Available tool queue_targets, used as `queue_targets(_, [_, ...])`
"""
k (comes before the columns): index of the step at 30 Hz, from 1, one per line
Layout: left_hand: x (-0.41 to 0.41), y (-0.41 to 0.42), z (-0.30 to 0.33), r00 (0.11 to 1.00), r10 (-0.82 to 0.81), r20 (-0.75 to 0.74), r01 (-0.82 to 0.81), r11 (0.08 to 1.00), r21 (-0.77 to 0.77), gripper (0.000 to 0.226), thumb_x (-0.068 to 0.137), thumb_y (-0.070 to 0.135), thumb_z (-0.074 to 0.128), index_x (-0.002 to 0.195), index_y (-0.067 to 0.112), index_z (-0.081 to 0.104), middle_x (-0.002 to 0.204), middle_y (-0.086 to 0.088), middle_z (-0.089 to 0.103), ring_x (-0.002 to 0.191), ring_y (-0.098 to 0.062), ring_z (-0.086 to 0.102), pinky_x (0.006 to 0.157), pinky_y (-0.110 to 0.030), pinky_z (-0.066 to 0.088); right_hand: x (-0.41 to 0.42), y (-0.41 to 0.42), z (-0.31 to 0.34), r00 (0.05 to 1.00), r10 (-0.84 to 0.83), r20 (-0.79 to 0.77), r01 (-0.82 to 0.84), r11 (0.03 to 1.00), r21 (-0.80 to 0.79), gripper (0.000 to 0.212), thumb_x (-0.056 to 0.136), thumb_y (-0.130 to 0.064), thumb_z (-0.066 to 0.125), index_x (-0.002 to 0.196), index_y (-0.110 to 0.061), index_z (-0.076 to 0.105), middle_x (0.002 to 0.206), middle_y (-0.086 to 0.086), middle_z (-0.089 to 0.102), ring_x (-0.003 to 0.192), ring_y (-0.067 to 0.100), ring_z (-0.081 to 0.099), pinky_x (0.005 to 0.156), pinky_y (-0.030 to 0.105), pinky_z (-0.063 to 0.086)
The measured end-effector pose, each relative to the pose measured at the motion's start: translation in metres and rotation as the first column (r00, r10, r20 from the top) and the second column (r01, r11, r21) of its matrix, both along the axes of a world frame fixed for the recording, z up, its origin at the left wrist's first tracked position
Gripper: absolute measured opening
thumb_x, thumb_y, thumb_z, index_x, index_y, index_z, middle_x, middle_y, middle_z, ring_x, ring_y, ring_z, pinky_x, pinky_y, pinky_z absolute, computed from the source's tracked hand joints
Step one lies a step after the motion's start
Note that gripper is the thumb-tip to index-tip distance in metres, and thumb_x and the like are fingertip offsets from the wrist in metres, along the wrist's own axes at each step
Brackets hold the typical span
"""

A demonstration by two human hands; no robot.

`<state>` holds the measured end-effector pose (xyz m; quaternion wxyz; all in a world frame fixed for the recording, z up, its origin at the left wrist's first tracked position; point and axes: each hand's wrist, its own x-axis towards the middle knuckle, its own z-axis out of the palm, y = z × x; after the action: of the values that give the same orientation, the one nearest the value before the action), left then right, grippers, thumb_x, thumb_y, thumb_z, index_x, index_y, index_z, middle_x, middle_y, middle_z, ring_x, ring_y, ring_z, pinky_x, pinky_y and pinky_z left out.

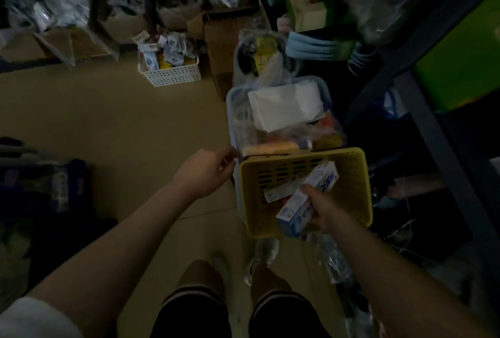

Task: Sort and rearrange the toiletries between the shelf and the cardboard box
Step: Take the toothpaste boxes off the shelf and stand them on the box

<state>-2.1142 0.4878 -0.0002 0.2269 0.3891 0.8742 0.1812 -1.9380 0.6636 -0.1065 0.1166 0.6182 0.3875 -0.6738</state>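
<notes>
Right hand (320, 212) grips toothpaste box (308, 198), long axis toward 1 o'clock over yellow basket (351, 164); left hand (207, 172), loosely curled, holds nothing at basket's 10 o'clock corner.

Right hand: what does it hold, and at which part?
The right hand grips a white-and-blue toothpaste box near its lower end, over the yellow basket.

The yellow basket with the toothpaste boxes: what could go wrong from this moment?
1. The yellow basket seems to sit tilted on the blue bin, so it may slip.
2. The right hand grips a toothpaste box by one end only; it may drop.
3. The room is dim, so labels may be misread.
</notes>
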Motion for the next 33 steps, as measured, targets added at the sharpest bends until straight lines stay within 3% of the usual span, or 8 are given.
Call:
queue_targets(5, [-0.036,0.024,-0.056,0.999,-0.033,0.035,0.031,0.998,0.055,0.034,0.085,0.03,0.044,0.108,0.011,0.061,0.091,-0.007,0.067,0.08,-0.027,0.063,0.069,-0.038,0.052,-0.042,0.006,-0.066,0.993,-0.03,0.112,0.037,0.998,-0.057,0.052,0.088,-0.032,0.06,0.132,-0.009,0.042,0.126,0.013,0.054,0.1,0.027,0.052,0.076,0.036,0.042])
queue_targets(11, [-0.058,0.036,-0.086,0.979,-0.181,0.088,0.175,0.982,0.072,0.04,0.086,0.033,0.04,0.106,0.008,0.063,0.092,-0.009,0.066,0.077,-0.023,0.063,0.066,-0.039,0.053,-0.053,0.004,-0.109,0.991,-0.084,0.101,0.085,0.996,0.0,0.07,0.063,-0.048,0.078,0.117,-0.008,0.055,0.121,0.014,0.054,0.1,0.029,0.059,0.071,0.039,0.057])
queue_targets(15, [-0.075,0.034,-0.08,0.946,-0.302,0.117,0.294,0.952,0.079,0.049,0.083,0.04,0.033,0.101,0.007,0.064,0.088,-0.01,0.066,0.072,-0.027,0.064,0.061,-0.04,0.053,-0.055,-0.001,-0.065,0.996,-0.048,0.078,0.051,0.998,-0.029,0.031,0.09,-0.035,0.058,0.103,-0.006,0.054,0.102,0.013,0.058,0.086,0.024,0.059,0.061,0.029,0.051])
queue_targets(18, [-0.086,0.031,-0.062,0.909,-0.405,0.093,0.399,0.914,0.075,0.047,0.083,0.038,0.033,0.097,0.006,0.064,0.085,-0.014,0.066,0.068,-0.03,0.063,0.057,-0.039,0.052,-0.045,-0.009,-0.019,0.996,-0.038,0.077,0.033,0.997,0.066,0.02,0.097,-0.023,0.048,0.107,-0.007,0.054,0.1,0.016,0.057,0.071,0.017,0.054,0.066,0.029,0.046])
queue_targets(22, [-0.091,0.032,-0.024,0.833,-0.541,0.113,0.542,0.84,0.022,0.025,0.088,0.023,0.05,0.102,0.006,0.063,0.088,-0.013,0.066,0.074,-0.029,0.063,0.055,-0.024,0.04,-0.012,-0.041,0.05,0.999,-0.026,0.021,0.02,0.968,0.249,0.019,0.096,-0.017,0.048,0.081,-0.017,0.06,0.079,0.004,0.061,0.069,0.013,0.053,0.067,0.027,0.043])
queue_targets(28, [-0.029,0.053,0.027,0.585,-0.805,0.098,0.807,0.59,0.027,0.022,0.092,0.018,0.054,0.112,0.013,0.06,0.098,-0.002,0.065,0.08,-0.014,0.057,0.069,-0.022,0.041,0.08,-0.123,0.108,0.939,-0.312,0.145,0.197,0.834,0.515,0.017,0.094,-0.019,0.049,0.083,-0.01,0.061,0.079,0.01,0.063,0.062,0.018,0.053,0.066,0.033,0.044])
queue_targets(31, [0.049,0.063,0.049,0.298,-0.953,0.05,0.954,0.299,0.004,0.02,0.094,0.025,0.049,0.111,0.02,0.058,0.096,0.0,0.067,0.084,-0.018,0.06,0.066,-0.029,0.043,0.151,-0.195,0.123,0.787,-0.588,0.19,0.406,0.723,0.559,0.022,0.094,-0.022,0.05,0.076,-0.013,0.06,0.071,0.008,0.062,0.058,0.017,0.05,0.064,0.032,0.041])
queue_targets(33, [0.079,0.069,0.061,0.214,-0.976,0.045,0.977,0.214,-0.004,0.02,0.096,0.028,0.045,0.113,0.025,0.054,0.095,0.006,0.064,0.073,-0.011,0.058,0.06,-0.029,0.046,0.171,-0.226,0.121,0.736,-0.642,0.215,0.454,0.704,0.546,0.022,0.093,-0.023,0.052,0.072,-0.017,0.057,0.068,0.003,0.061,0.059,0.017,0.051,0.062,0.031,0.041])
